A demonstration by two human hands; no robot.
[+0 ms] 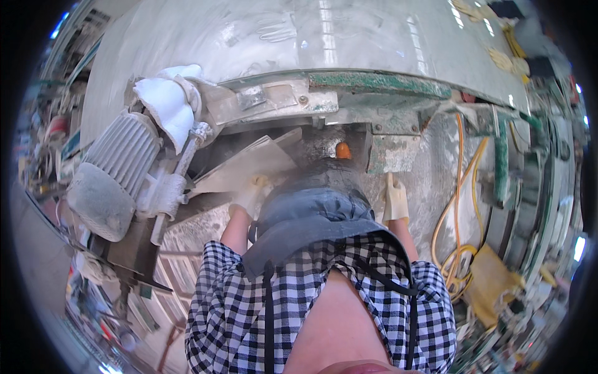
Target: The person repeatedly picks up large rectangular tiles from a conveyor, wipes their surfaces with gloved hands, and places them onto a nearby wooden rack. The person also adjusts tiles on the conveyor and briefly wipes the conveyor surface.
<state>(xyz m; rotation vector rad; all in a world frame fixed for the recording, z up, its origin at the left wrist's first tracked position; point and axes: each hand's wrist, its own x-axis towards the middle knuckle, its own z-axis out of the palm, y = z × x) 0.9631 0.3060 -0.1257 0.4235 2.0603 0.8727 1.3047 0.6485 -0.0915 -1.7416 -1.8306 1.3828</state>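
My left hand (250, 197), in a pale glove, is low on the left beside my dark apron (317, 193). It is against or close to several flat, dusty offcut pieces (249, 163); its fingers blend into them, so I cannot tell whether it grips one. On the other side my right hand (395, 199), in a cream glove, hangs next to my hip with fingers stretched out. Its fingertips are just below a worn green and grey metal bracket (391, 153). Nothing shows in it. An orange shoe tip (343, 150) sticks out past the apron.
A large, wet, pale slab (261, 37) lies across the machine ahead. A dusty electric motor (121, 156) with white wrapping (168, 103) stands at left. Orange and yellow hoses (460, 187) hang at right above a yellow cloth (495, 280). Another person's gloved hands (507, 62) are at far right.
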